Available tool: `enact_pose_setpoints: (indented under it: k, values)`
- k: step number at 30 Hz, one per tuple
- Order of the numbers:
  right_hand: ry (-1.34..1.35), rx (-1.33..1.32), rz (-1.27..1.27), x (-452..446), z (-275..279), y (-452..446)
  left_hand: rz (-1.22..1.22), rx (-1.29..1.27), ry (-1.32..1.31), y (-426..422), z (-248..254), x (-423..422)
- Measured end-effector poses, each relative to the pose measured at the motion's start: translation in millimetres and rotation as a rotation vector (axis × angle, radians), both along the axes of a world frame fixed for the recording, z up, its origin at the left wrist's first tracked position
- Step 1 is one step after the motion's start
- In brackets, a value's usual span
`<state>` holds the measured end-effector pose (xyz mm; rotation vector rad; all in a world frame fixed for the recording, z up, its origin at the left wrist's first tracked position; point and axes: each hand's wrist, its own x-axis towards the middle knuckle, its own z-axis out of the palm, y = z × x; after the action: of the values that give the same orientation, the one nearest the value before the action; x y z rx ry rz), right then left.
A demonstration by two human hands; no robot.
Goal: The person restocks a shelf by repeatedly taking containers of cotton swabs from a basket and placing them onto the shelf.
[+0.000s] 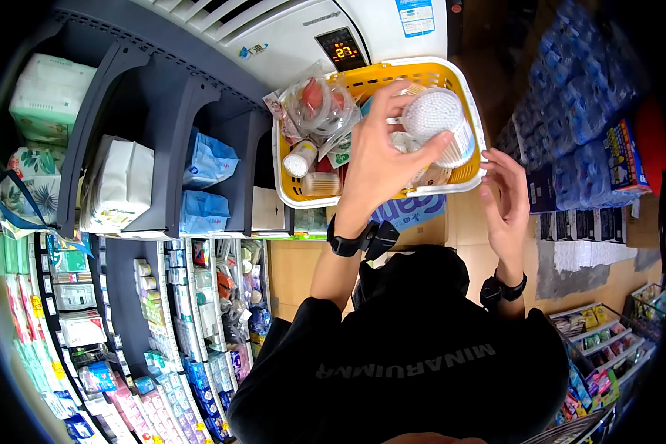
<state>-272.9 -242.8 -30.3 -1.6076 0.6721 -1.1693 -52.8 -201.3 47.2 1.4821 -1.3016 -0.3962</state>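
My left hand (381, 155) reaches into a yellow and white basket (470, 89), its thumb and fingers around a clear round tub (434, 118) packed with white-tipped sticks. At the basket's right rim is my right hand (507, 203), fingers apart and slightly bent, nothing held; the fingertips are close to the rim, and contact is unclear. Clear plastic packs with red pieces (314, 100) lie in the basket's left part. Below them are a small white-topped tub (300, 159) and a clear tub of sticks (322, 183). My left hand hides some contents.
A white appliance with a lit display (340, 49) stands behind the basket. Dark shelves (172, 140) on the left hold tissue packs (118, 181) and blue packs (211, 159). Wrapped bottles (581, 96) are stacked at right. Small wire racks (596, 333) stand at lower right.
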Motion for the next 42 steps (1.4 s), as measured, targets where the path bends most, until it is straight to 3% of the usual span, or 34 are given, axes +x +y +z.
enact_pose_setpoints:
  k: [5, 15, 25, 27, 42]
  values:
    - [0.023, -0.178, 0.141, 17, 19, 4, 0.031, -0.080, 0.209, 29, -4, 11]
    - [-0.025, -0.232, 0.470, 51, 31, 23, -0.084, -0.072, 0.688, 93, -16, 21]
    - [-0.115, -0.067, 0.578, 65, 27, 42, -0.021, -0.281, 0.608, 132, -33, 16]
    - [-0.171, 0.062, 0.568, 65, 24, 46, -0.011, -0.357, 0.622, 135, -34, 12]
    - [-0.174, 0.040, 0.613, 66, 25, 44, -0.069, -0.388, 0.671, 150, -37, 8]
